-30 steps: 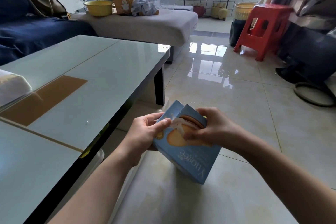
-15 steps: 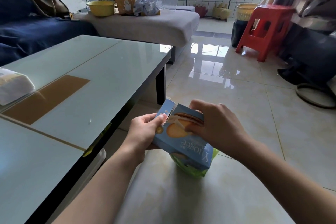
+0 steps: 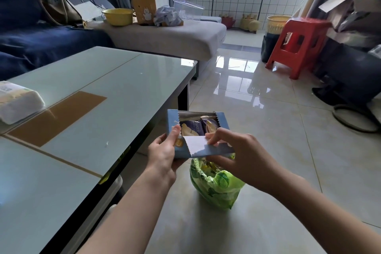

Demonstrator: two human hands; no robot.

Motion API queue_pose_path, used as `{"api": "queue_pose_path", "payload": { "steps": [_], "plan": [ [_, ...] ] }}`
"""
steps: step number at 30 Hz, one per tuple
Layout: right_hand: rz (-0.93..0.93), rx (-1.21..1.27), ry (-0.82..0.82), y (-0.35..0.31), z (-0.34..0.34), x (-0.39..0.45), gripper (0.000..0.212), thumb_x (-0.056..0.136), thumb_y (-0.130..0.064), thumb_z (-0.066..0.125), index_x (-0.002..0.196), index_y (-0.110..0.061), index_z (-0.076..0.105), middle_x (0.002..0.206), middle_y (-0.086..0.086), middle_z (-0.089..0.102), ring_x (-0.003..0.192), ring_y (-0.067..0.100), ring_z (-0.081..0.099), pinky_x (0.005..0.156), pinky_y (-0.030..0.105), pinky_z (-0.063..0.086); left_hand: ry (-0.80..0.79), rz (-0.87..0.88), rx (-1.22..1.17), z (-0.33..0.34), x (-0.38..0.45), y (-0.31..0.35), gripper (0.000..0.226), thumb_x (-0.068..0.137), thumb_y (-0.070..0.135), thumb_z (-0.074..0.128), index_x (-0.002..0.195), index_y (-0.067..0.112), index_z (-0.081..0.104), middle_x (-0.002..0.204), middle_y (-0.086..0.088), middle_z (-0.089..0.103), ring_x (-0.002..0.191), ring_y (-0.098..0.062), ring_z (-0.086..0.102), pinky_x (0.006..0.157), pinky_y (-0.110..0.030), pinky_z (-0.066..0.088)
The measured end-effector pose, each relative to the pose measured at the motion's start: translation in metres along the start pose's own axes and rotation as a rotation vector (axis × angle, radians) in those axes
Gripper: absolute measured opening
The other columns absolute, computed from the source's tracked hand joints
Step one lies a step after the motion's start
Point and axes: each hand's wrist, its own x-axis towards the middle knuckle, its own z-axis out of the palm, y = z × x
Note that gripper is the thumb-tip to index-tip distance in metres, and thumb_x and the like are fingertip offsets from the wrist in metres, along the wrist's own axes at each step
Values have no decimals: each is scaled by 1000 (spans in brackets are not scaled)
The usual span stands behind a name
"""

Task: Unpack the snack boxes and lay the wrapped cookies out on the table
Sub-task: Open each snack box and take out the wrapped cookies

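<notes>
- Left hand (image 3: 162, 150) grips the box (image 3: 223, 122); right hand (image 3: 237, 156) pinches the torn flap (image 3: 198, 144).
- Opening step, I'd guess; next, pull the cookies (image 3: 192, 128) onto the tabletop (image 3: 107, 88).

- The snack box (image 3: 223, 122) is light blue cardboard, held in the air beside the table's near edge, over the floor, its opened face toward the camera.
- Its torn flap (image 3: 203, 146) hangs folded down at the front, white inside, with jagged perforated edges.
- Wrapped cookies (image 3: 192, 129) in dark purple packets with a pale cookie picture stand packed inside the opening.
</notes>
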Motion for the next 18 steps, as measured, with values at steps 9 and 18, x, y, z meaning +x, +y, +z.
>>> {"api": "queue_pose_path", "payload": {
  "steps": [9, 18],
  "plan": [
    [84, -66, -219, 4, -11, 3, 38, 75, -54, 69, 101, -26, 70, 117, -11, 67, 102, 10, 62, 88, 29, 52, -109, -7, 41, 5, -13, 5, 43, 72, -3, 75, 113, -1, 61, 90, -17, 66, 75, -25, 65, 57, -30, 57],
    [10, -171, -70, 31, -21, 71, 18, 84, -14, 72, 102, -18, 72, 94, -9, 67, 74, -2, 58, 69, 4, 45, -104, 139, 221, 2, -6, 10, 29, 73, -5, 77, 98, 8, 68, 86, -13, 70, 73, -24, 67, 67, -36, 57]
  ]
}}
